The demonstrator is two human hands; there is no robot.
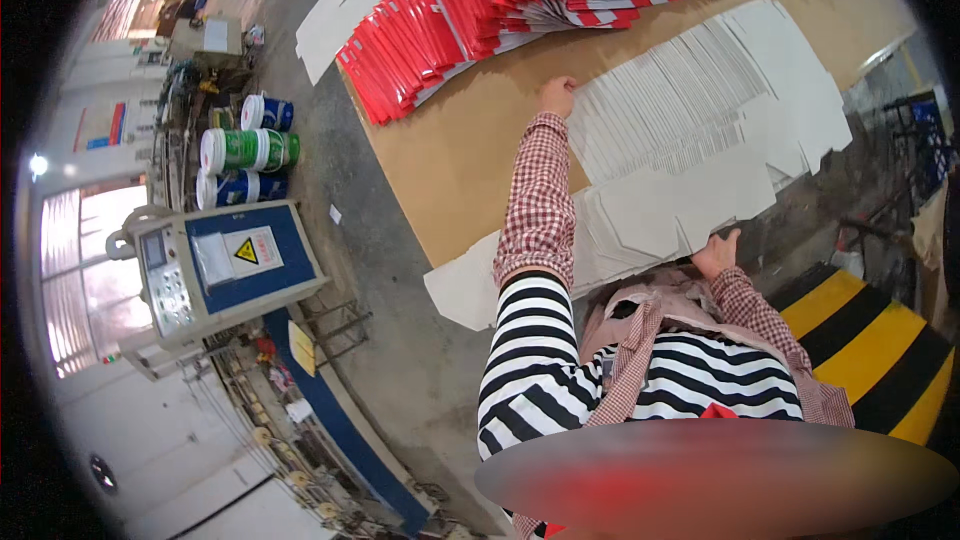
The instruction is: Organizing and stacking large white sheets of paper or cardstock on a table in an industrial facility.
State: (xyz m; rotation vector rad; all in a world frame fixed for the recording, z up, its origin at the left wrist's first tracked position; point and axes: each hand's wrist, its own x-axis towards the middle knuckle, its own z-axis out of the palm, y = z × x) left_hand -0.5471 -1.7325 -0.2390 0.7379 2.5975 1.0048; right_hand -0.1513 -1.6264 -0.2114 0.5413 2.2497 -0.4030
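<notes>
A fanned stack of flat white cardboard blanks [670, 90] lies on the brown-topped table [420, 170], with more loose blanks [650, 205] overlapping along the near edge. My left hand [557, 96] is stretched out to the far left corner of the fan, its fingers curled beside the blanks' edges; whatever sits between the fingertips is too small to tell. At the table's near side, my right hand [716, 253] grips the rim of the nearer blanks, with part of its fingers hidden. Beyond my left hand are rows of folded red-and-white cartons [440, 30], leaning on one another.
White sheets [350, 5] stick out past the table's far left. A machine with a control panel [235, 260] stands at left, with paint-type buckets [240, 150] behind it. A black-and-yellow striped surface [870, 340] lies close on my right, near a dark metal frame [885, 210].
</notes>
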